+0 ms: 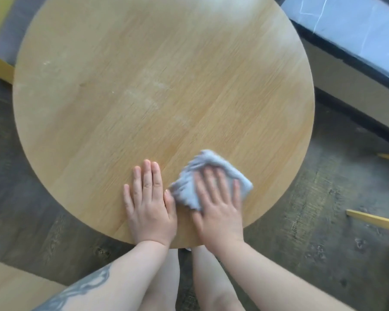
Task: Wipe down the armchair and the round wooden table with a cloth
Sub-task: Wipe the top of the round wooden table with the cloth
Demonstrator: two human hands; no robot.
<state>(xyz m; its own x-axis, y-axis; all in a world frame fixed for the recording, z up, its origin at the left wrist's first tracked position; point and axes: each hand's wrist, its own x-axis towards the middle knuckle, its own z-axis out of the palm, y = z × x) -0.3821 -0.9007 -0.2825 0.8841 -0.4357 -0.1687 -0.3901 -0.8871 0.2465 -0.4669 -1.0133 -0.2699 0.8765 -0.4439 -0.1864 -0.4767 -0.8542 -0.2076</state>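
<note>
Grey cloth (209,178), folded small and blurred at its far edge, flat on the near right part of the round wooden worktop (144,75), close to the rim nearest the person. Pinned there under the right hand (218,209), palm down, fingers (220,178) straight and spread across the fabric rather than curled round it: pressing, not grasping, probably to keep the whole pad in contact with the wood while rubbing. Blur on cloth and fingertips, so likely mid-stroke.

Just beside it, left hand (149,205) flat on bare wood, fingers together and extended, holding nothing, thumb close to or perhaps touching the cloth's near-left corner. Most likely planted to steady a light table against the push of the wiping hand, or simply to bear weight while leaning over.

Further out on the worktop, pale smears and scuffs (151,95) near the centre and a small whitish fleck toward the left edge, well apart from the cloth; judged not yet reached. Wiping apparently worked from the near edge outward, with most of the top left to cover.

Beyond the table: grey floor (323,176), a grey-and-yellow upholstered piece (5,32) at far left, possibly the armchair but too cropped to tell, a marbled ledge (357,25) at upper right, yellow wooden legs (373,218) at right.
</note>
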